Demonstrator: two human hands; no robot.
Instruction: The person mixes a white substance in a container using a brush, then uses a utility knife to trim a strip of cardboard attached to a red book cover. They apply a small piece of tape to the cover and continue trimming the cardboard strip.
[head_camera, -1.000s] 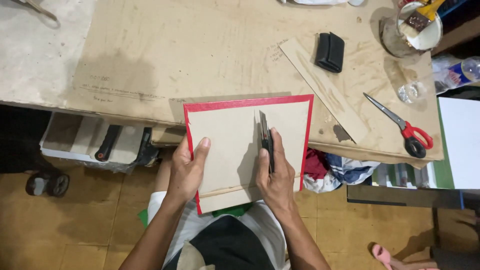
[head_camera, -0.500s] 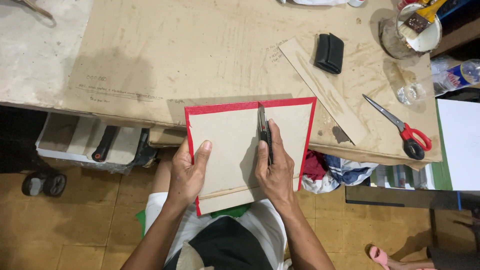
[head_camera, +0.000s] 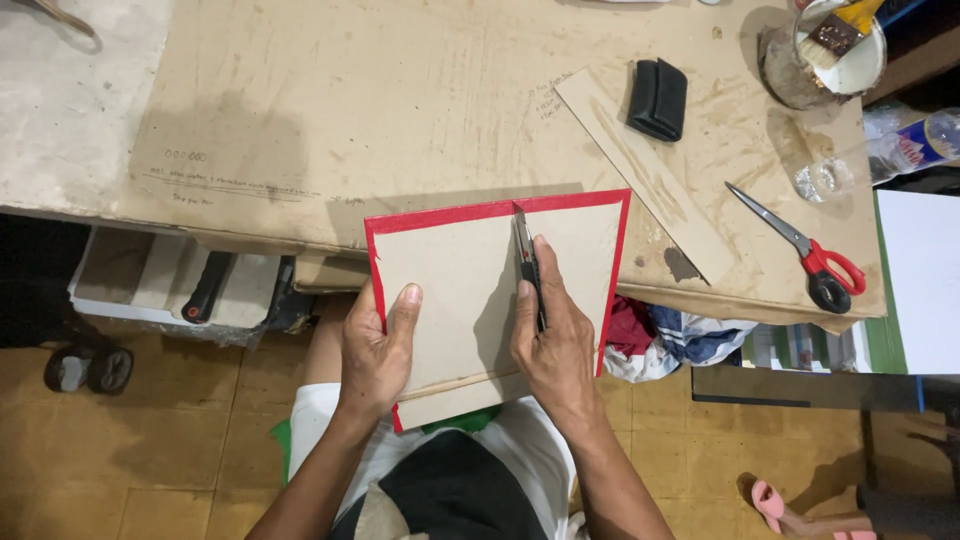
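The red-edged cardboard panel (head_camera: 470, 300) hangs over the worktop's (head_camera: 300, 130) front edge, its far red border resting on the tabletop. The left hand (head_camera: 375, 350) clamps the panel's left side, thumb on top, fingers curled underneath. The right hand (head_camera: 550, 345) is closed around a utility knife (head_camera: 528, 265), forefinger along its spine, blade tip at the far red border. Red-handled scissors (head_camera: 805, 255) lie near the right edge.
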